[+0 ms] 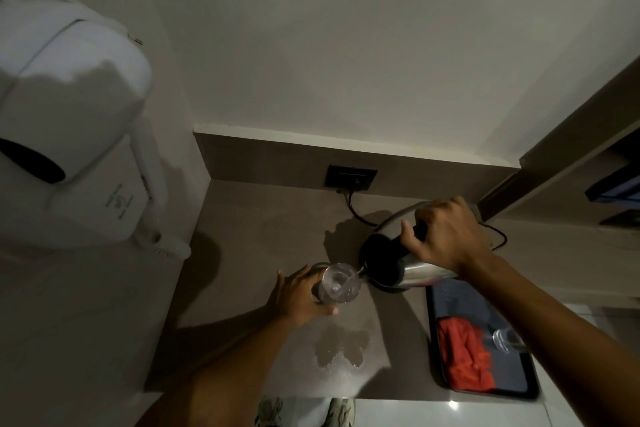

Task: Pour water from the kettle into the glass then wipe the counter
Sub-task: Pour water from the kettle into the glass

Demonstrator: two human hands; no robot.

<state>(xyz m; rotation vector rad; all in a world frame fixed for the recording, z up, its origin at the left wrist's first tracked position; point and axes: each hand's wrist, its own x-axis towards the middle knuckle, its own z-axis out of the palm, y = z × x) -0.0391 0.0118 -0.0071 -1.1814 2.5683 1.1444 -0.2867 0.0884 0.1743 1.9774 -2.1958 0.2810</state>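
Kettle (408,267) of shiny steel is tilted toward the left, its black handle closed inside the right grip (446,236). A thin stream of water runs from its spout into the glass (337,282), which stands on the tabletop (249,253) just left of the kettle. The left grip (301,295) is wrapped around the glass from its left side. Nearer to the person than the left grip, a puddle (341,348) lies on the tabletop. Below the right grip, a dark tray (533,388) carries a red cloth (460,354) and a second glass (502,340). Behind the kettle, a black cable (356,210) goes to a wall socket (350,177).
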